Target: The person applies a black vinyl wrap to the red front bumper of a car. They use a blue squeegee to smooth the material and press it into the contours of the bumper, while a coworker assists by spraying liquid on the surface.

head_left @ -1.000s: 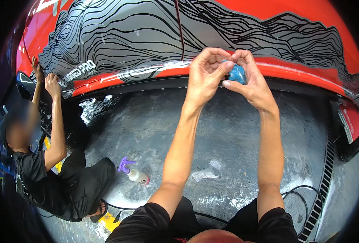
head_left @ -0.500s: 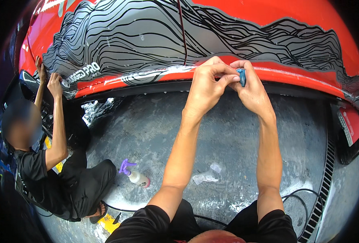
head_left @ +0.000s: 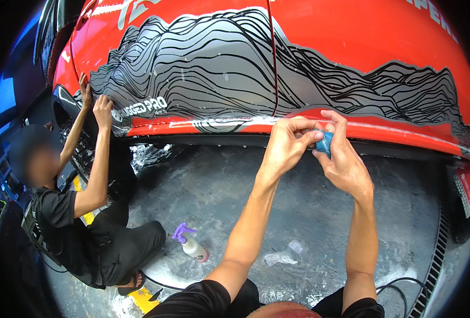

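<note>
In front of the car's red lower sill, both my hands are closed about a small blue lump of clay (head_left: 324, 143). My left hand (head_left: 287, 146) pinches its left side, thumb tip against it. My right hand (head_left: 346, 164) grips it from the right, with the thumb below and curled fingers above. Beyond my fingers is the red car's side (head_left: 341, 40), with a grey graphic of black wavy lines (head_left: 219, 74). Whitish wet streaks lie along the sill. Part of the clay is hidden by my fingers.
At left a co-worker in black (head_left: 70, 228) squats, both hands against the car by the front wheel. A spray bottle with a purple trigger (head_left: 193, 248) stands on the grey floor. Nearby lies a crumpled clear wrapper (head_left: 281, 258). A black hose (head_left: 405, 286) and floor grate (head_left: 431, 270) are at right.
The view has shifted, so the car and floor sit lower and farther right. My fingers have changed position around the clay, and more of its blue surface shows.
</note>
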Motion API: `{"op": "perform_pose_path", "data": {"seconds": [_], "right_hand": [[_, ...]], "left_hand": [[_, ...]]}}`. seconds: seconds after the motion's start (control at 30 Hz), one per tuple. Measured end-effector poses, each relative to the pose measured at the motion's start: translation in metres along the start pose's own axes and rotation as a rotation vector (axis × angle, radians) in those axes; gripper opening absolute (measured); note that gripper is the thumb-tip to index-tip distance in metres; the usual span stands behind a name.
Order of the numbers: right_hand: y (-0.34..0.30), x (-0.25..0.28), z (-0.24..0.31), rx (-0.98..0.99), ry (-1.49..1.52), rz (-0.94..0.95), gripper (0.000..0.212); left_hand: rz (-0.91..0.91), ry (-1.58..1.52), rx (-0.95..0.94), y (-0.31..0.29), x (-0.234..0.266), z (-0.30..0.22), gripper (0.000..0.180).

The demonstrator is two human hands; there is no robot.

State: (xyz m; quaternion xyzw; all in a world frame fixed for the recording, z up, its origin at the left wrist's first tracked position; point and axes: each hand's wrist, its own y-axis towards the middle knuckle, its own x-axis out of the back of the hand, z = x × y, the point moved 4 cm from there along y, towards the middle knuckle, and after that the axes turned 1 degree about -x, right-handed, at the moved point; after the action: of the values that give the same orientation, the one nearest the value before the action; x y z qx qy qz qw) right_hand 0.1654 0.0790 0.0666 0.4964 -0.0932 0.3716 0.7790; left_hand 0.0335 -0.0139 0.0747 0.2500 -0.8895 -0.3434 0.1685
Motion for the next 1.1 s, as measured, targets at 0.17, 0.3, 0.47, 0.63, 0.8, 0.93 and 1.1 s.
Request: {"op": "perform_pose_path", "data": {"seconds": [0.17, 0.3, 0.47, 0.63, 0.8, 0.93, 1.1], "right_hand": [[0.002, -0.002, 0.002, 0.008, 0.086, 0.116, 0.080], [0.004, -0.006, -0.003, 0.041, 0.016, 0.021, 0.070], [0.019, -0.010, -0.005, 0.007, 0.200, -0.141, 0.046], [0.024, -0.020, -0.006, 0.096, 0.539, -0.142, 0.028], [0.025, -0.015, -0.011, 0.051, 0.455, -0.259, 0.022], [0.027, -0.011, -0.025, 0.028, 0.411, -0.338, 0.023], [0.023, -0.006, -0.020, 0.051, 0.468, -0.186, 0.022]], "left_hand": [[0.070, -0.021, 0.038, -0.001, 0.004, 0.002, 0.013], [-0.046, 0.158, -0.018, -0.001, 0.003, 0.004, 0.011], [-0.345, 0.383, -0.181, -0.002, -0.003, -0.015, 0.010], [-0.379, 0.304, -0.204, 0.000, 0.002, -0.004, 0.009], [-0.219, -0.072, -0.131, 0.006, 0.013, 0.008, 0.021], [-0.074, -0.235, -0.102, 0.009, 0.020, 0.016, 0.028], [-0.064, -0.319, -0.097, 0.006, 0.013, 0.013, 0.033]]}}
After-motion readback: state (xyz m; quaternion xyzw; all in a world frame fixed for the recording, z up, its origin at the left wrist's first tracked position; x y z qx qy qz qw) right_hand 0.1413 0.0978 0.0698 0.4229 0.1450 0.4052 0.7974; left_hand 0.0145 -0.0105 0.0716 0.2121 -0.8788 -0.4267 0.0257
